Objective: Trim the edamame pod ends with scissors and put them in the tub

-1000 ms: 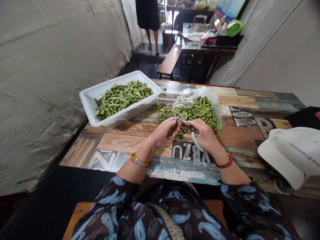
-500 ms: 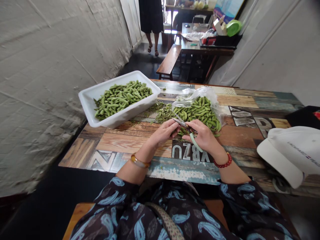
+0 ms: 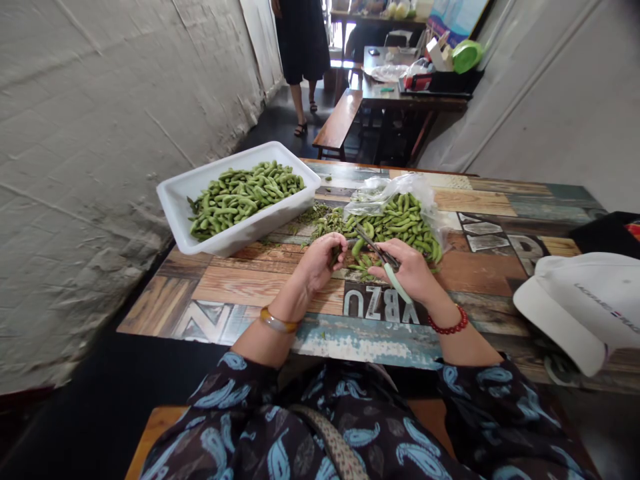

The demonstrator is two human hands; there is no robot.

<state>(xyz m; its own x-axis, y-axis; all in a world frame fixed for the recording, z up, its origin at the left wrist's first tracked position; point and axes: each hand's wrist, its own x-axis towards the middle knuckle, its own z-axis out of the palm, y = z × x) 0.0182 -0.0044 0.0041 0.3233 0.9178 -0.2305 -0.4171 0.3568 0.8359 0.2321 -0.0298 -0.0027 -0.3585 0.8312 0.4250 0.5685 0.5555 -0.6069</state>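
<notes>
Scissors with pale green handles (image 3: 397, 283) are in my right hand (image 3: 407, 267), their blades pointing away and to the left over the soybean pods. My left hand (image 3: 320, 261) is closed, its fingers curled round what looks like a green soybean pod (image 3: 335, 255), mostly hidden. A heap of pods (image 3: 407, 223) spills from a clear plastic bag (image 3: 385, 193) just beyond my hands. Small trimmings (image 3: 325, 223) lie left of that heap. More pods (image 3: 245, 193) fill part of a white tub (image 3: 200, 248) farther left.
A white cap (image 3: 575, 307) rests at the table's right side, near a dark item (image 3: 607, 233). The patterned table (image 3: 250, 280) stands close to a rough wall on the left. Beyond it are a bench (image 3: 340, 120), a second table (image 3: 380, 93) and a standing person (image 3: 303, 47).
My left hand has drawn back from the scissors and curled its fingers inward. The scissors have shifted slightly right in my right hand. The person in the background has stepped nearer.
</notes>
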